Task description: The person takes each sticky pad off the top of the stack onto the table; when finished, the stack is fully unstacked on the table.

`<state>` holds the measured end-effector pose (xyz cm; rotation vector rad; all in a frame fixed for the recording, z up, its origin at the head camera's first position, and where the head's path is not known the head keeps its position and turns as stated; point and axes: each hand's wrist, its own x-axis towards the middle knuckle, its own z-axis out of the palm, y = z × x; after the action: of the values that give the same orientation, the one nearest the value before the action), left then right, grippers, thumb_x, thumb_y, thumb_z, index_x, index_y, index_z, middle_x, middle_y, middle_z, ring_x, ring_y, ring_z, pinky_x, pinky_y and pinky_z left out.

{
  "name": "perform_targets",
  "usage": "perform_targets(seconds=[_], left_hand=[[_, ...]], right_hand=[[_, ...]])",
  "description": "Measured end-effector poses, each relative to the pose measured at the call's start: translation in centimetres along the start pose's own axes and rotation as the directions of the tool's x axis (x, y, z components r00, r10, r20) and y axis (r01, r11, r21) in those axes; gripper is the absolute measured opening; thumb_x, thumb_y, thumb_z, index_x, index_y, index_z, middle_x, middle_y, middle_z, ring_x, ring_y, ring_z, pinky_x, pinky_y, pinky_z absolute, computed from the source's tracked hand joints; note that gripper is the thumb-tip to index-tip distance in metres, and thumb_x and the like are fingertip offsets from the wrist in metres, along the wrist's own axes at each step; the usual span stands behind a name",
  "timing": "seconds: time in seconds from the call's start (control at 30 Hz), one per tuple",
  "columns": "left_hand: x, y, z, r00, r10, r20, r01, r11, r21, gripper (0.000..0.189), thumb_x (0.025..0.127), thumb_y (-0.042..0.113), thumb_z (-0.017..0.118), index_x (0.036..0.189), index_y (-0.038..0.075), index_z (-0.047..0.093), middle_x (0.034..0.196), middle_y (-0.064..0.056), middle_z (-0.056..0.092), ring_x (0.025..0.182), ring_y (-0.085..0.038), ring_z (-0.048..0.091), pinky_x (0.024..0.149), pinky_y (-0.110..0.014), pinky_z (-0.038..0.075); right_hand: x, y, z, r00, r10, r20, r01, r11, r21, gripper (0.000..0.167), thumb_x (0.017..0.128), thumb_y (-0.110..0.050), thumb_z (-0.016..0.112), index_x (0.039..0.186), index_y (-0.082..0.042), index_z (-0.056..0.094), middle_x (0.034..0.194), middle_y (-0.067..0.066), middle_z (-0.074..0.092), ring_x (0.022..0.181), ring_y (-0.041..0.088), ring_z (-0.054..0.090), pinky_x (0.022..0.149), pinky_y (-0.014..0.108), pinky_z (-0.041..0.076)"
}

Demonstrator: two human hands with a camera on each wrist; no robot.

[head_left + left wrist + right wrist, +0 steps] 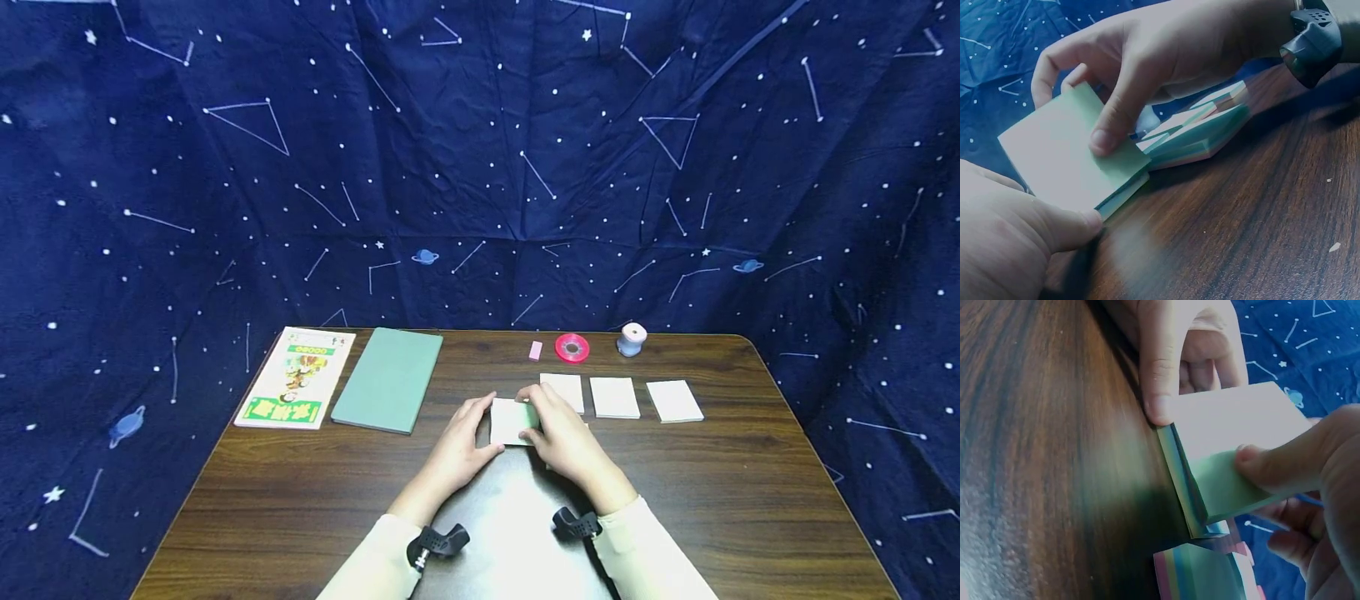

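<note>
A square pale green sticky note pad is between the two hands near the table's middle. My right hand pinches its right side, thumb on top and fingers beneath. On the left, my left hand holds the pad's edge, thumb at the near corner and fingers at the far side. Under the pale green pad, the right wrist view shows a second pad with yellow and blue layers, slightly apart from it at one edge. Beside them stands another pad with coloured layers, mostly hidden by my right hand in the head view.
Three white-topped pads lie in a row to the right. Behind them are a small pink block, a red ring-shaped roll and a spool. A picture book and a green notebook lie at left on the wooden table.
</note>
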<state>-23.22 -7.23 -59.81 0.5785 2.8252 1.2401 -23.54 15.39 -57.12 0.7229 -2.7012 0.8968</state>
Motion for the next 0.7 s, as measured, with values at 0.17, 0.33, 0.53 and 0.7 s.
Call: perform_targets(seconds=[0.17, 0.33, 0.53, 0.7], left_hand=[[0.0, -0.1, -0.1, 1.000, 0.023, -0.021, -0.023, 1.000, -0.004, 0.076, 0.096, 0.019, 0.085, 0.162, 0.008, 0.049, 0.158, -0.012, 0.055, 0.149, -0.037, 0.053, 0.124, -0.058, 0.044], [-0.2, -0.3, 0.0, 1.000, 0.027, -0.015, -0.027, 0.999, 0.018, 0.066, 0.097, 0.019, 0.084, 0.155, 0.007, 0.057, 0.160, -0.010, 0.055, 0.150, -0.035, 0.053, 0.125, -0.055, 0.043], [-0.3, -0.2, 0.2, 0.999, 0.048, -0.010, -0.048, 0.999, 0.019, 0.060, 0.098, 0.020, 0.082, 0.152, 0.004, 0.061, 0.161, -0.010, 0.055, 0.150, -0.036, 0.053, 0.124, -0.055, 0.045], [-0.4, -0.2, 0.0, 0.998, 0.068, -0.017, -0.067, 0.997, 0.035, 0.059, 0.099, 0.021, 0.082, 0.152, 0.006, 0.062, 0.161, -0.009, 0.055, 0.150, -0.036, 0.053, 0.123, -0.056, 0.046]], right_hand=[[0.0, -0.1, -0.3, 0.997, -0.026, -0.074, 0.035, 0.993, 0.116, 0.044, 0.090, -0.001, 0.086, 0.124, -0.019, 0.064, 0.115, -0.001, 0.066, 0.098, 0.013, 0.066, 0.086, 0.036, 0.061], [-0.2, -0.1, -0.4, 0.983, -0.020, -0.181, 0.067, 0.964, 0.258, 0.040, 0.093, 0.000, 0.082, 0.127, -0.017, 0.069, 0.114, 0.004, 0.069, 0.089, 0.009, 0.066, 0.079, 0.026, 0.063], [-0.9, 0.2, -1.1, 0.956, 0.019, -0.294, 0.101, 0.916, 0.387, 0.038, 0.096, 0.002, 0.079, 0.130, -0.014, 0.072, 0.119, 0.008, 0.071, 0.080, 0.011, 0.073, 0.071, 0.024, 0.064], [-1.8, 0.8, -2.0, 0.923, 0.088, -0.374, 0.105, 0.879, 0.465, 0.035, 0.099, 0.005, 0.074, 0.132, -0.006, 0.072, 0.111, 0.013, 0.072, 0.076, 0.016, 0.068, 0.066, 0.020, 0.058]])
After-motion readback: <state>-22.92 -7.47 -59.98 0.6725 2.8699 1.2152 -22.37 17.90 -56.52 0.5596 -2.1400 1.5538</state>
